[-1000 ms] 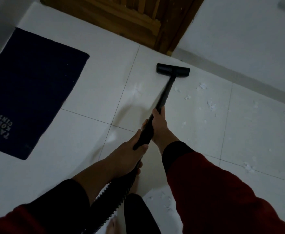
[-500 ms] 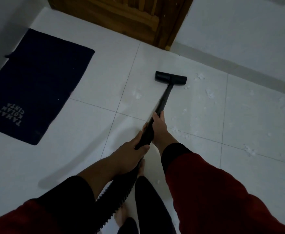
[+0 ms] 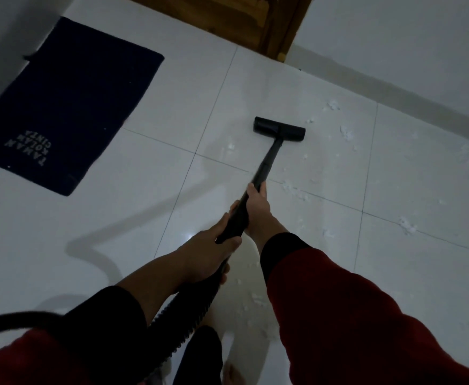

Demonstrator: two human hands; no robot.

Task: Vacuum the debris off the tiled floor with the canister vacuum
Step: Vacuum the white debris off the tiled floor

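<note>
A black vacuum wand [image 3: 268,162] runs from my hands out to its flat floor head [image 3: 279,129], which rests on the white tiled floor [image 3: 150,212]. My right hand [image 3: 257,204] grips the wand higher up. My left hand [image 3: 209,251] holds the wand's lower end where the ribbed black hose [image 3: 188,315] joins it. White debris flecks [image 3: 347,133] lie right of the head, more debris [image 3: 407,225] sits further right, and some [image 3: 255,300] lies near my feet. The canister is out of view.
A dark blue mat [image 3: 69,101] with white lettering lies at the left. A wooden door [image 3: 241,18] stands at the top, with a white wall [image 3: 394,45] and its skirting to the right. A black hose section [image 3: 8,320] loops in at the lower left. My bare foot [image 3: 232,372] is below.
The floor head has been drawn back toward me, away from the door. Debris that lay just beside the head now lies further to its right. A hose loop has come into view at the lower left.
</note>
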